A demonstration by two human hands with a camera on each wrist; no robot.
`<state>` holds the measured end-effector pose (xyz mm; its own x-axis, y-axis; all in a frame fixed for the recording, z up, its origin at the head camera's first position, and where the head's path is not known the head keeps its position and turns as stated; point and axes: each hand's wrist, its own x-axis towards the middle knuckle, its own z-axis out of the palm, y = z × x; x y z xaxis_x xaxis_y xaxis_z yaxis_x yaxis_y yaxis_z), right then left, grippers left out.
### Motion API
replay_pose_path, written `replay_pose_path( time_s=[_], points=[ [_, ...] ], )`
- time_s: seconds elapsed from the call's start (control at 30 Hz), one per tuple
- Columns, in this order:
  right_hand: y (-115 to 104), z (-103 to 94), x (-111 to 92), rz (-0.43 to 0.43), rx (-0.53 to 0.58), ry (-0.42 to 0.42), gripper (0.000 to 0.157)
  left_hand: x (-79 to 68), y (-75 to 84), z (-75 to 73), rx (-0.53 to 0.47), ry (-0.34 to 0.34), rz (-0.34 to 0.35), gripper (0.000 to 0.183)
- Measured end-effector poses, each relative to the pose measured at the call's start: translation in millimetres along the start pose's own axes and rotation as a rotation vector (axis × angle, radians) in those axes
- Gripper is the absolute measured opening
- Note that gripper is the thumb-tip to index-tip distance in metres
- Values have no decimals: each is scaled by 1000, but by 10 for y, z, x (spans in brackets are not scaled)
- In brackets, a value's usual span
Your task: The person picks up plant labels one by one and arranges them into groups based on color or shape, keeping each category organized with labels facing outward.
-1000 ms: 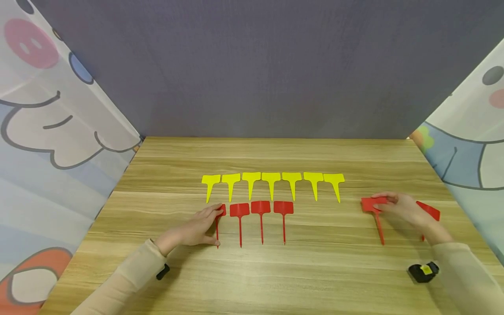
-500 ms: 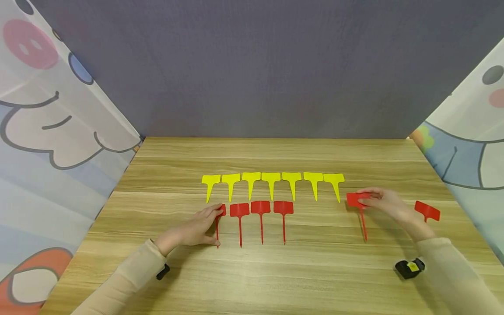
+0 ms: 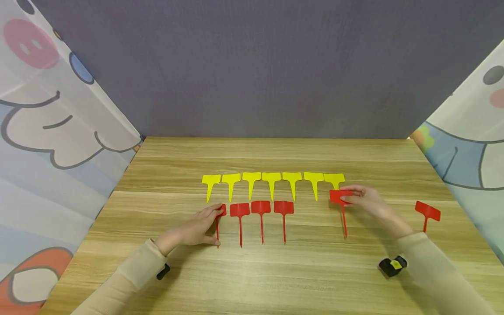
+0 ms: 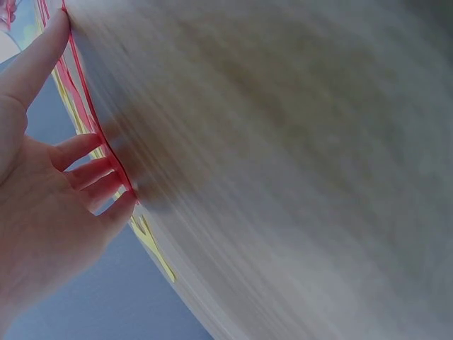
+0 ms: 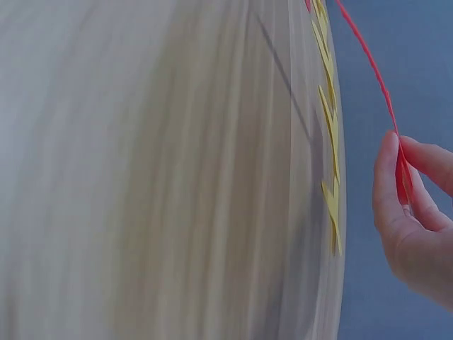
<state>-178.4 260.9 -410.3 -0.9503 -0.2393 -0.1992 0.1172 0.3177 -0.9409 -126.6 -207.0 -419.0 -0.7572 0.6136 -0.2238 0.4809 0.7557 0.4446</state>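
Note:
My right hand pinches a red T-shaped plant label by its plate, the thin stem pointing towards me. In the right wrist view this red label is raised off the table, between thumb and fingers. My left hand rests on the leftmost red plant label, fingers at its plate and thumb near the stem's tip. The left wrist view shows the left hand's fingers spread along it. To its right lie three more red labels in a row.
Several yellow T-shaped labels line up behind the red row, the rightmost partly covered by the held label. Another red label lies tilted at the far right. A grey panel stands behind the wooden table.
My right hand has carried the red plant label leftwards, from near the right side to just in front of the rightmost yellow label. The left hand has stayed put.

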Motion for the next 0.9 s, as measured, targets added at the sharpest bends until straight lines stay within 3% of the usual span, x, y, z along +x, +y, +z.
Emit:
replay_pose_path(
  time_s=[0.4,0.9],
  points=[
    [-74,256,98,0,90,-38,46,6,-3,1,0,3,6,84],
    [-130,469,211,79,89,-75,46,11,-10,5,-2,-5,2,84]
  ],
)
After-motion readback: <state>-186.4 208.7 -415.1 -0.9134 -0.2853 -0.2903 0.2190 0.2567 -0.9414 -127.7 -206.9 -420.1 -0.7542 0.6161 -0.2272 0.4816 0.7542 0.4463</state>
